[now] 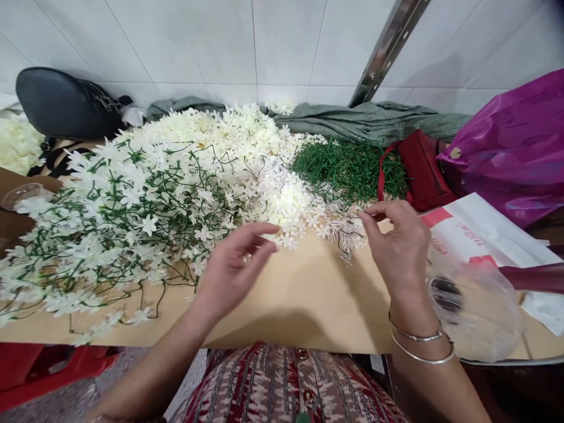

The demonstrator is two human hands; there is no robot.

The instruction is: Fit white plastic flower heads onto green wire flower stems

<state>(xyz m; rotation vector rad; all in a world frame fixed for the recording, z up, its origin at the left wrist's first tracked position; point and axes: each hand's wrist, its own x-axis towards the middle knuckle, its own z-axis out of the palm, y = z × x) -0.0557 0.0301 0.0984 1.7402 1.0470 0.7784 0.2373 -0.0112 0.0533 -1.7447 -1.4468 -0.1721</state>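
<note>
My left hand (229, 270) is over the near edge of the flower heap, thumb and fingers apart, with nothing visible between them. My right hand (396, 247) is closed in a pinch near the pale stamens; whatever sits between its fingertips is too small to make out. White artificial flowers on green stems (150, 226) form a big pile at the left. Loose cream flower heads (247, 126) are heaped at the back and middle. Thin white stamens (346, 232) lie by my right fingertips. Behind them is a tangle of green plastic stems (352, 167).
On the right are a red bag (427, 167), a purple plastic bag (515, 147), a white paper packet (493, 232) and a clear plastic bag (480, 317). A black handbag (66, 103) stands back left. Grey-green cloth (361, 120) runs along the wall. A red stool (53, 370) is below the table.
</note>
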